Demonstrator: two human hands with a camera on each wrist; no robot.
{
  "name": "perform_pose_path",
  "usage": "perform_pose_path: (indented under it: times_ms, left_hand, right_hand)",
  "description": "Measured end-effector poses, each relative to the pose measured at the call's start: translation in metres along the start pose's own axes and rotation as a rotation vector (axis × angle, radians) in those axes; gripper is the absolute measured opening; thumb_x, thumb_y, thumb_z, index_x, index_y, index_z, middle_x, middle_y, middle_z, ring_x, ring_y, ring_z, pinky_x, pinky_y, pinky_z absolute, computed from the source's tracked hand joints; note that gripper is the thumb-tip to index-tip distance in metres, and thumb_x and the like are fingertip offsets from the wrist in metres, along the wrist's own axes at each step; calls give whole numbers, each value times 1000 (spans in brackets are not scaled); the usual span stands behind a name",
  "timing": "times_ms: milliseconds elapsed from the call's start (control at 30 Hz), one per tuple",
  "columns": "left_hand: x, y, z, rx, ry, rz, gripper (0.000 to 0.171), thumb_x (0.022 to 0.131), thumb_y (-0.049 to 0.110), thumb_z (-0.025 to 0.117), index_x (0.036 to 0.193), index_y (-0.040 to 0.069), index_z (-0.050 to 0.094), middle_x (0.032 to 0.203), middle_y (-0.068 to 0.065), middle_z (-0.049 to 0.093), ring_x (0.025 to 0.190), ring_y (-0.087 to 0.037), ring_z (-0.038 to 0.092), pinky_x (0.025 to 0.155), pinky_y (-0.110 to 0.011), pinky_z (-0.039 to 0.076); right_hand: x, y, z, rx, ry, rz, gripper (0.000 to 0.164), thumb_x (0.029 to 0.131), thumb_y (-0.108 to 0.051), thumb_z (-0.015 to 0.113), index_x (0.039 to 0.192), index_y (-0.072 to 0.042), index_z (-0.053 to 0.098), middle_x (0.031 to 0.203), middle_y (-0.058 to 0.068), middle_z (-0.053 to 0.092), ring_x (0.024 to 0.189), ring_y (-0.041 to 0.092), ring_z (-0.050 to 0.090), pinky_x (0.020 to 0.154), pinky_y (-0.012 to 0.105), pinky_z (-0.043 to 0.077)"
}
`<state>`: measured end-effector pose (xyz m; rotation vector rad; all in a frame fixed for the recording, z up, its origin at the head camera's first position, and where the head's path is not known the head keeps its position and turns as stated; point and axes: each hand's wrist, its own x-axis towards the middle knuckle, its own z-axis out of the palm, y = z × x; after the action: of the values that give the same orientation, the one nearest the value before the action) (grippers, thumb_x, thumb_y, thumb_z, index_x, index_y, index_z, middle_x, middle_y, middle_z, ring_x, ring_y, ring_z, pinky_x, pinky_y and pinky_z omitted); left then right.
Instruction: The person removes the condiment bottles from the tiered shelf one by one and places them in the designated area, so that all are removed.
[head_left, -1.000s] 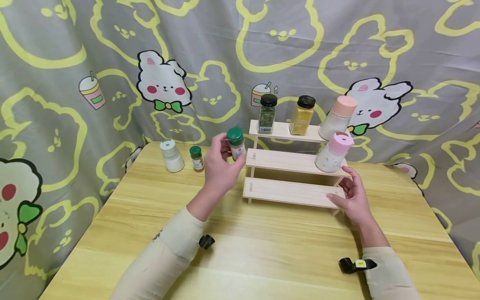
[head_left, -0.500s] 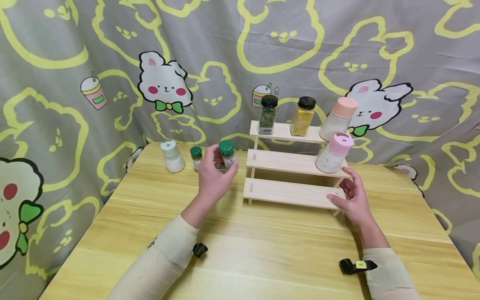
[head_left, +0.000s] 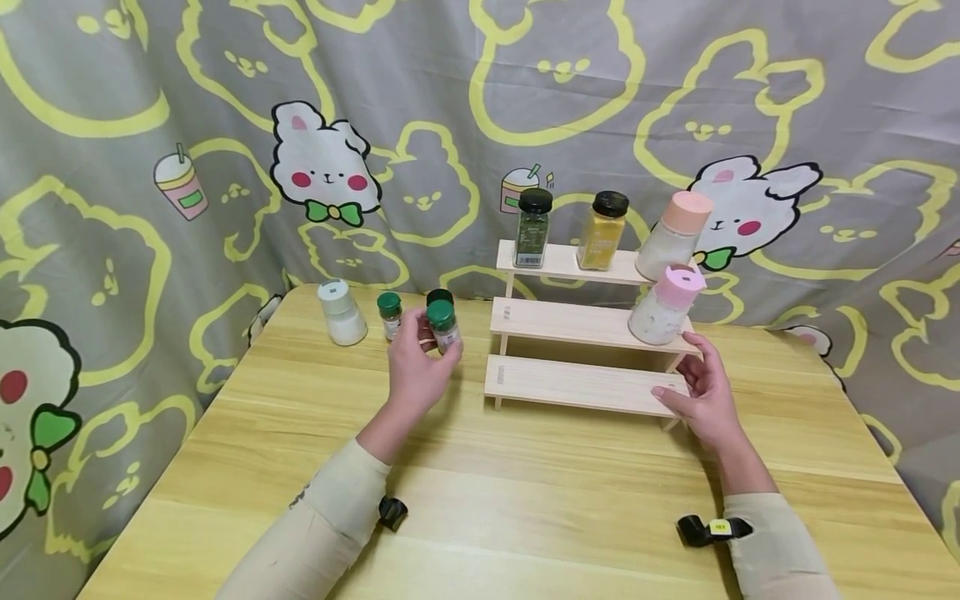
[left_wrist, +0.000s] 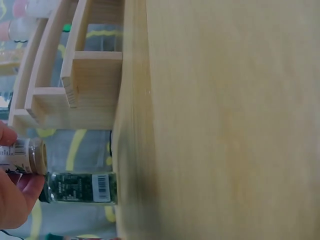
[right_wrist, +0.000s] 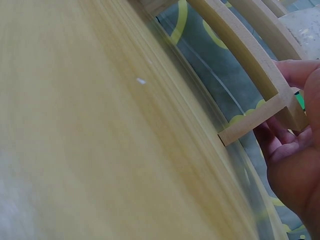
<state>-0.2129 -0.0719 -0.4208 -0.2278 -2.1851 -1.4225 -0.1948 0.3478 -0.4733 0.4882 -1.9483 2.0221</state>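
My left hand (head_left: 422, 367) holds a small spice jar (head_left: 444, 330) with a green cap, left of a three-tier wooden shelf (head_left: 570, 321). In the left wrist view the jar's base (left_wrist: 39, 156) hangs well above the table, overlapping the top of a glass jar of green herbs (left_wrist: 80, 187) that stands there. Only that herb jar's black cap (head_left: 439, 297) shows clearly in the head view. My right hand (head_left: 705, 396) grips the shelf's right end, its thumb on the lowest tier and fingers around the side.
Left of my left hand stand another green-capped jar (head_left: 390, 315) and a white-capped shaker (head_left: 342, 313). The top tier bears a black-capped herb jar (head_left: 532, 229), a yellow spice jar (head_left: 602, 233) and a peach-capped bottle (head_left: 672, 237). A pink-capped shaker (head_left: 662, 308) stands on the middle tier.
My left hand has carried the green-capped jar leftward and down, away from the shelf's left end. My right hand has stayed at the shelf.
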Motion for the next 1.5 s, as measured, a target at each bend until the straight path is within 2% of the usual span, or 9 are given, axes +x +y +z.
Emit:
perform_pose_path:
  times_ms: [267,433,733,1333,1500]
  left_hand:
    - [-1,-9,-2,12,-19,-27,50,79,0,78,119,3,49,104,-12,60,91,-25,64,80,-38,58]
    - [-2,-15,-4,34,-52,-67,48,80,0,77,119,3,48,105,-13,60,92,-27,64,80,-38,57]
    - [-5,-25,-6,81,-122,-147,48,79,1,77,117,3,47,108,-15,61,96,-30,64,81,-40,57]
    - [-7,-35,-7,117,-199,-198,48,78,2,80,113,5,48,103,-16,62,89,-29,62,79,-41,54]
    - [-9,-36,-7,136,-204,-206,48,76,3,80,111,6,48,98,-15,61,86,-28,59,77,-40,51]
  right_hand:
    - [0,1,0,-3,5,0,95,69,36,62,151,-3,33,125,23,56,113,26,54,95,24,44]
    - [0,1,-1,-13,-7,-1,95,70,35,63,151,-3,31,125,21,56,113,25,54,96,24,44]
    - [0,1,0,11,27,12,94,67,37,61,149,-1,34,123,24,56,111,26,54,97,28,41]
    - [0,1,-1,2,27,6,94,67,37,61,149,-1,34,122,26,55,111,27,54,95,26,43]
    - [0,0,-1,3,17,10,95,68,37,61,150,-1,33,125,22,55,114,27,53,97,26,42]
